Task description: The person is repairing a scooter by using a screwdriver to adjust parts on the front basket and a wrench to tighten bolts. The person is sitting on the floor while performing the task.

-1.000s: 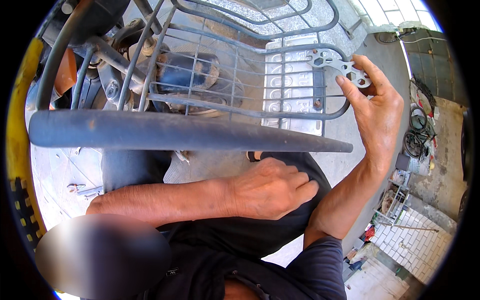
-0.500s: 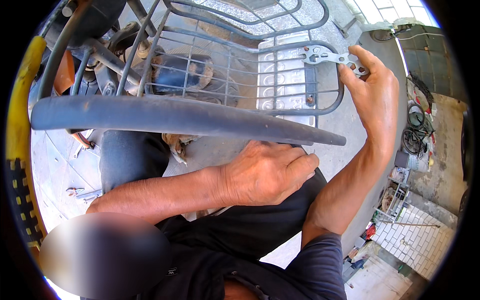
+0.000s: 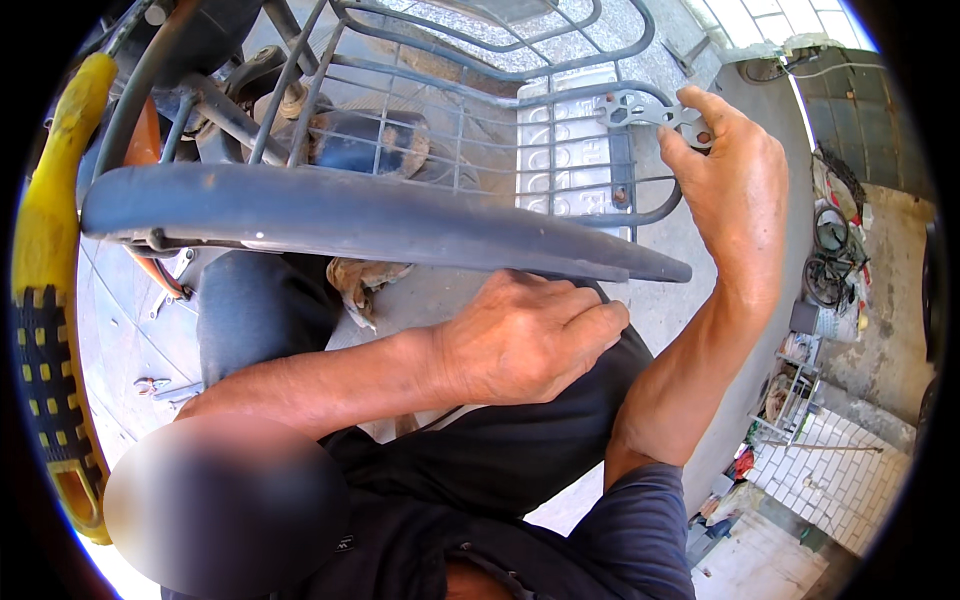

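Between the thumb and fingers of my right hand (image 3: 738,185) is a flat silver multi-hole wrench (image 3: 640,110). It lies against the rounded end of a dark wire basket (image 3: 455,130). My left hand (image 3: 540,345) is closed in a curl at the lower edge of a long dark curved strip (image 3: 350,215) that looks like a mudguard. Its fingertips are turned away, so what they grip is hidden. Seen through the basket wires is a white embossed plate (image 3: 535,175).
A yellow handle with a black patterned grip (image 3: 48,330) stands at the far left. Spanners (image 3: 165,290) and pliers (image 3: 150,385) lie on the floor near my knee, with a crumpled brown rag (image 3: 360,285) closer in. Bicycles (image 3: 830,260) stand far right.
My right hand and the wrench have shifted slightly left along the basket end. The strip's left end has shifted a little, showing a bracket beneath. More of the yellow handle shows.
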`<act>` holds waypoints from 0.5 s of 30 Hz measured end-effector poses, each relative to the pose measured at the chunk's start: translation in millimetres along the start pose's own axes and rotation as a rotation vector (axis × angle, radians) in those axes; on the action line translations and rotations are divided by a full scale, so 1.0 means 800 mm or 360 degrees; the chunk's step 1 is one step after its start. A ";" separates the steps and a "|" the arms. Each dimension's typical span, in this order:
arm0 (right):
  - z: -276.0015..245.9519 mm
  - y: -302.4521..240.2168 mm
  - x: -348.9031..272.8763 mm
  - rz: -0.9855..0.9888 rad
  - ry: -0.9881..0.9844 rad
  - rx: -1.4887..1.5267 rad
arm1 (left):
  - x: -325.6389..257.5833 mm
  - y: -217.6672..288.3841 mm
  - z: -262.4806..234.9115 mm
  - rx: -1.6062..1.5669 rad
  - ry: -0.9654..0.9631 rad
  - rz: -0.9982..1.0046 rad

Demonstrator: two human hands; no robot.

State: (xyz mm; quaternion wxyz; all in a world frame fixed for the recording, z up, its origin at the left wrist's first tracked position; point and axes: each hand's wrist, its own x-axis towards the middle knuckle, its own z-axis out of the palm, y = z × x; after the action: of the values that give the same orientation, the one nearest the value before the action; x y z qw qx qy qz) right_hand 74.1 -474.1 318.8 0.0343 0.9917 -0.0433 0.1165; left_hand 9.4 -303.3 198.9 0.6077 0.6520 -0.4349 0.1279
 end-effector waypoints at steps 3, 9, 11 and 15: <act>-0.001 0.008 -0.006 -0.0007 0.0014 0.0147 | 0.005 0.012 -0.015 0.0071 -0.0102 0.0055; 0.026 0.048 -0.009 -0.0282 0.0345 0.0482 | 0.071 0.065 -0.057 0.0331 0.0000 0.0237; 0.030 0.069 -0.010 -0.0180 0.0233 0.1087 | 0.114 0.087 -0.060 0.0370 0.0103 0.0089; 0.050 0.080 -0.002 -0.0201 0.0468 0.0556 | 0.204 0.067 -0.028 0.0096 0.0043 -0.0740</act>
State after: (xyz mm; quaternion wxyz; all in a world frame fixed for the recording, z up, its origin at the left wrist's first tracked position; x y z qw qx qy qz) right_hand 76.0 -540.8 283.2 -0.1247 0.9557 0.0451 0.2630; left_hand 74.7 -344.0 354.0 0.6069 0.7507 -0.2609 0.0062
